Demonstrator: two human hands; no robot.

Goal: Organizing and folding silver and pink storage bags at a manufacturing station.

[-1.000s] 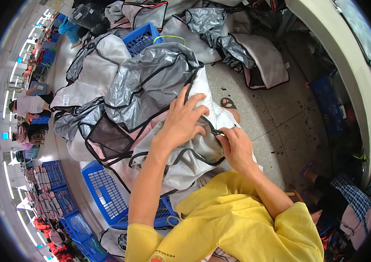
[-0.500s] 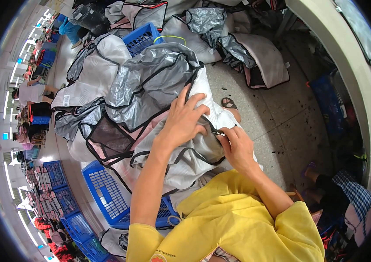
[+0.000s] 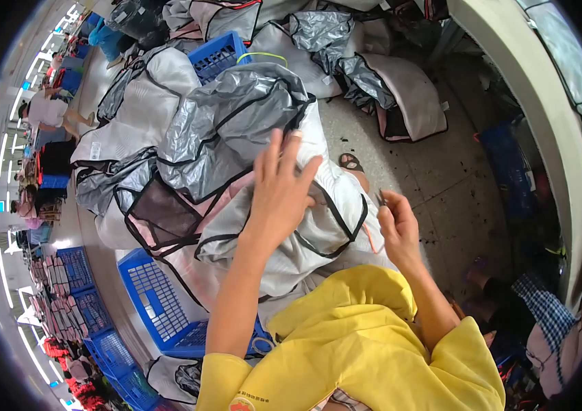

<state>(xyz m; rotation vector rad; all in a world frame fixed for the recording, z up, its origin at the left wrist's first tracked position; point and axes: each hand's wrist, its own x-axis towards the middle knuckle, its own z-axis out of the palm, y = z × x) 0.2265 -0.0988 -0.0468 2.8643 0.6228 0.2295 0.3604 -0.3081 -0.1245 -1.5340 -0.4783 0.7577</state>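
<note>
My left hand [image 3: 279,192] is over a silver-grey and white sewn piece with black binding [image 3: 322,229] on my lap. Its fingers are spread and nothing shows in its grasp; whether the fingertips press on the cloth is hard to see. To the right, apart from the cloth, my right hand [image 3: 400,229] is closed around a small dark pointed tool [image 3: 382,198]. Only the tool's tip sticks out past the fingers. An orange strand [image 3: 372,236] lies by the right edge of the sewn piece. Beyond my left hand, crumpled silver lining [image 3: 236,109] is bunched up.
A blue plastic basket [image 3: 157,294] stands at the left under the cloth, with another blue basket [image 3: 219,55] farther off. More sewn pieces [image 3: 407,89] lie on the floor beyond. A pale curved edge [image 3: 530,89] runs along the right. A person [image 3: 48,109] is at the far left.
My right hand has drawn away from the cloth's edge to the right, taking the small tool along. My left hand's fingers have lifted and spread, and the bound edge has shifted.
</note>
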